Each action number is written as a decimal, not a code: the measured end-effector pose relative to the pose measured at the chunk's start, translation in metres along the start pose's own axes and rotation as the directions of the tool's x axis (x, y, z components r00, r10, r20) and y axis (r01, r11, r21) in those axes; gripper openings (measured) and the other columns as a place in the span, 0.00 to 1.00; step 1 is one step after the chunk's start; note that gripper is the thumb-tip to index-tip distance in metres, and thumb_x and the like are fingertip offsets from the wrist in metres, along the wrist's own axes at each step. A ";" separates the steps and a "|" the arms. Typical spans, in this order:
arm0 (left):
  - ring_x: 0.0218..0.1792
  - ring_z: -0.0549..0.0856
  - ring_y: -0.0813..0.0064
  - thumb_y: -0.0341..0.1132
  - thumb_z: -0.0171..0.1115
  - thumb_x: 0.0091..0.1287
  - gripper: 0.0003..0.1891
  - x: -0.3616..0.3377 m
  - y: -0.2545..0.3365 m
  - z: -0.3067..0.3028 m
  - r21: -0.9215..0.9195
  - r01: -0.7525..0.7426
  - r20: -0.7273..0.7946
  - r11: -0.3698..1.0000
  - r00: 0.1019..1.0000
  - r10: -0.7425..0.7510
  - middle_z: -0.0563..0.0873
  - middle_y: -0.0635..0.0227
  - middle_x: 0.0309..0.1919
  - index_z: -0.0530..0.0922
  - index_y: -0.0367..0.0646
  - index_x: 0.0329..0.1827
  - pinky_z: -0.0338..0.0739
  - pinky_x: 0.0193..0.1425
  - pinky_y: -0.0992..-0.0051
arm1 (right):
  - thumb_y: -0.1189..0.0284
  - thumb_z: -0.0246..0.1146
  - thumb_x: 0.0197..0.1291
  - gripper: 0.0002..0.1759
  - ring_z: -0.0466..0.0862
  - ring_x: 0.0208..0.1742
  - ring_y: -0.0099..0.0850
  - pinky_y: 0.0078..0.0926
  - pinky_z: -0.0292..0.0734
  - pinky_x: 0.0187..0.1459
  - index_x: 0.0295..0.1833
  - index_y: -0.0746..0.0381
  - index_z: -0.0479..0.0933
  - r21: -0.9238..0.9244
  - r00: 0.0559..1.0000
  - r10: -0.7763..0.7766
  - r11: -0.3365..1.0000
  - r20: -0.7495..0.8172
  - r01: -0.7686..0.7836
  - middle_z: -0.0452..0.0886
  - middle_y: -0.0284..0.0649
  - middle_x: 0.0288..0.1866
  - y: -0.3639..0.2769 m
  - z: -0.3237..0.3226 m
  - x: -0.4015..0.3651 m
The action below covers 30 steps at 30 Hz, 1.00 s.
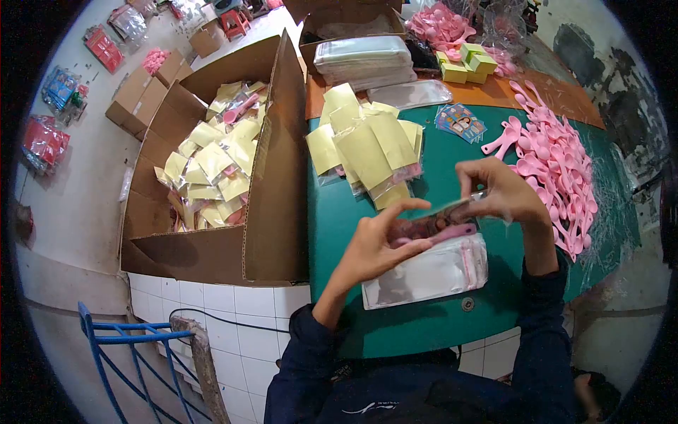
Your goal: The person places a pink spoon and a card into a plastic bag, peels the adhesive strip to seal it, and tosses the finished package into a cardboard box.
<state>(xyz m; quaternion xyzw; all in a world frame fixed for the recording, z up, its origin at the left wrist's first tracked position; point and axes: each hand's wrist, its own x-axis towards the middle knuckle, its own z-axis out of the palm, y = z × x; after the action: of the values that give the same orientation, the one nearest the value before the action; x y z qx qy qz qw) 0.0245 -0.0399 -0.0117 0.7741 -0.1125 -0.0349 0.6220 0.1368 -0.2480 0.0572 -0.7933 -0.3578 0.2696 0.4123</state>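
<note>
Between my hands is a small clear plastic bag [432,225] with a dark printed card and a pink spoon [452,232] in it. My left hand [376,244] grips its left end between thumb and fingers. My right hand [503,192] pinches the other end near the bag's edge, fingers bent. Just below the held bag, a stack of flat clear plastic bags [417,280] lies on the green table [339,283]. To the right of my right hand spreads a large heap of pink spoons [558,169].
Filled packets with yellowish cards [378,145] are piled left of centre. A tall cardboard box [272,191] of similar packets stands beside the table. Farther back are printed cards [460,123], yellow-green card blocks [466,65] and more plastic bags [364,60]. A blue metal frame [127,332] stands lower left.
</note>
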 end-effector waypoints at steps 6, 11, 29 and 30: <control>0.30 0.78 0.87 0.26 0.67 0.56 0.33 -0.004 0.004 -0.015 -0.148 0.020 -0.084 0.989 0.996 -0.032 0.82 0.70 0.30 0.62 0.42 0.65 0.70 0.32 0.86 | 0.73 0.71 0.46 0.12 0.76 0.27 0.18 0.16 0.70 0.27 0.31 0.66 0.75 0.227 1.000 -0.003 0.974 0.027 -0.003 0.76 0.29 0.23 0.000 -0.006 -0.005; 0.44 0.78 0.79 0.27 0.68 0.56 0.39 -0.005 -0.008 -0.016 -0.244 -0.079 -0.020 0.967 0.997 0.076 0.82 0.58 0.45 0.55 0.45 0.69 0.73 0.45 0.82 | 0.75 0.67 0.51 0.08 0.77 0.28 0.17 0.16 0.71 0.27 0.31 0.66 0.75 0.276 0.999 0.050 0.960 -0.006 -0.046 0.76 0.30 0.22 0.004 0.007 -0.006; 0.44 0.84 0.64 0.28 0.45 0.71 0.33 -0.121 0.003 0.034 -0.455 0.277 -0.060 0.847 0.939 -0.339 0.83 0.52 0.42 0.36 0.42 0.72 0.80 0.46 0.71 | 0.72 0.69 0.48 0.29 0.77 0.53 0.40 0.31 0.74 0.51 0.58 0.63 0.70 -0.227 0.979 -0.205 0.954 -0.014 0.197 0.74 0.48 0.54 -0.027 0.117 -0.059; 0.45 0.84 0.64 0.28 0.45 0.71 0.33 -0.127 -0.003 0.040 -0.461 0.285 -0.070 0.840 0.932 -0.355 0.83 0.52 0.42 0.36 0.42 0.72 0.80 0.46 0.71 | 0.72 0.68 0.47 0.28 0.73 0.55 0.44 0.35 0.71 0.53 0.56 0.62 0.70 -0.169 0.986 -0.164 0.973 -0.017 0.159 0.70 0.49 0.54 -0.023 0.126 -0.064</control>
<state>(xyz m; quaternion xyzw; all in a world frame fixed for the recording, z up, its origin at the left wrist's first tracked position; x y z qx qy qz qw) -0.1062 -0.0500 -0.0341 0.6200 0.0776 -0.1038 0.7738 -0.0005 -0.2313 0.0209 -0.7973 -0.4360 0.1923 0.3704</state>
